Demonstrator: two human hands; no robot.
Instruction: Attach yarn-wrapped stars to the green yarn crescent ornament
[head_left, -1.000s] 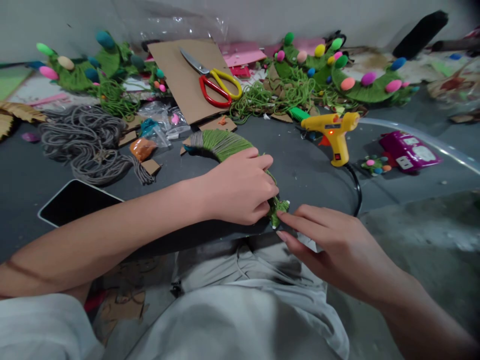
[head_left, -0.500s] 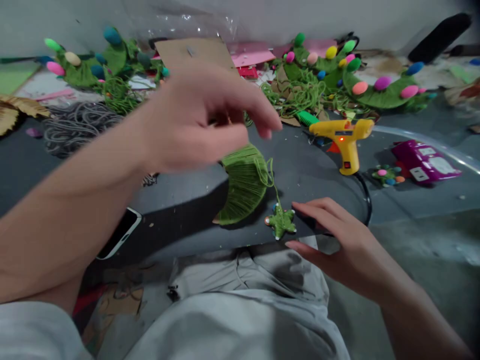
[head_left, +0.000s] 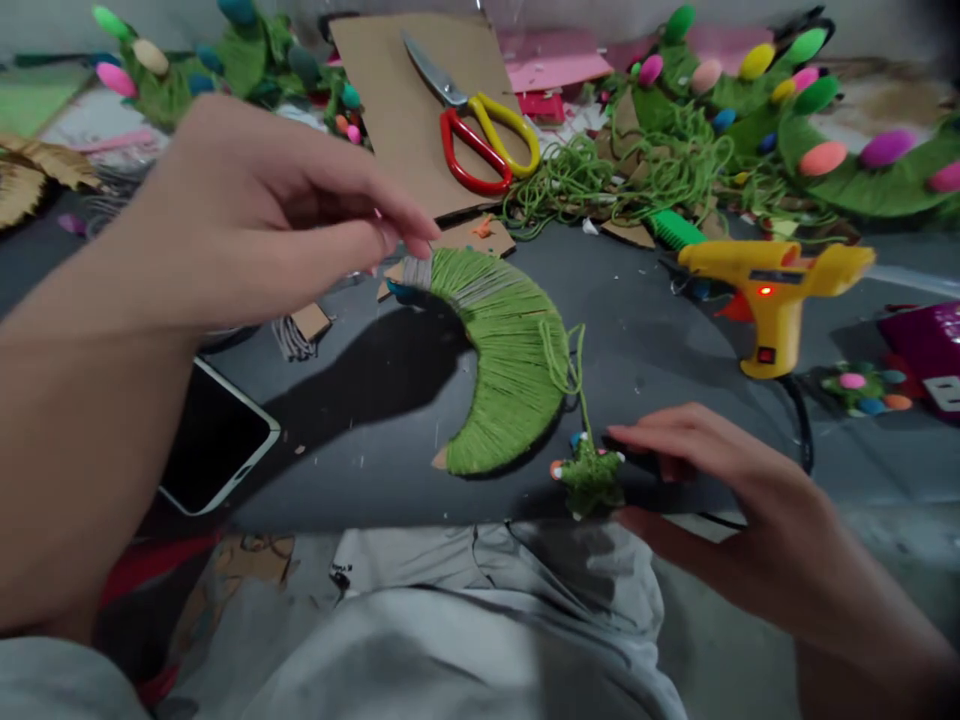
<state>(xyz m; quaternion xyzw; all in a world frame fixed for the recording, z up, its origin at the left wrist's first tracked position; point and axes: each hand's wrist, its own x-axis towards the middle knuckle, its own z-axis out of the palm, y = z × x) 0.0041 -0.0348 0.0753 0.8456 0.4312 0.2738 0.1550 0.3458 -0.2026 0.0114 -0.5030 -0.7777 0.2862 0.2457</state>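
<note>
A crescent wrapped in green yarn (head_left: 517, 370), with grey strands near its upper end, lies on the dark table. My left hand (head_left: 300, 215) is over that upper end, thumb and fingers pinched together; a thin strand seems to show at the fingertips, but what they hold is unclear. A loose green yarn loop runs from the crescent's right side down to a small green star (head_left: 589, 478) with tiny coloured balls on its points. My right hand (head_left: 720, 490) is beside the star, thumb and fingers apart, their tips at its right edge.
Scissors (head_left: 480, 140) with red and yellow handles lie on cardboard (head_left: 367, 80). A yellow glue gun (head_left: 776, 290) with a lit red light stands right. A phone (head_left: 217, 440) lies left. Green yarn scraps (head_left: 637, 175) and finished crescents with coloured balls (head_left: 862, 170) line the back.
My left hand has moved left, uncovering the scissors and the crescent's upper end. My right hand has come closer to the star, which looks slightly tilted. The view has shifted.
</note>
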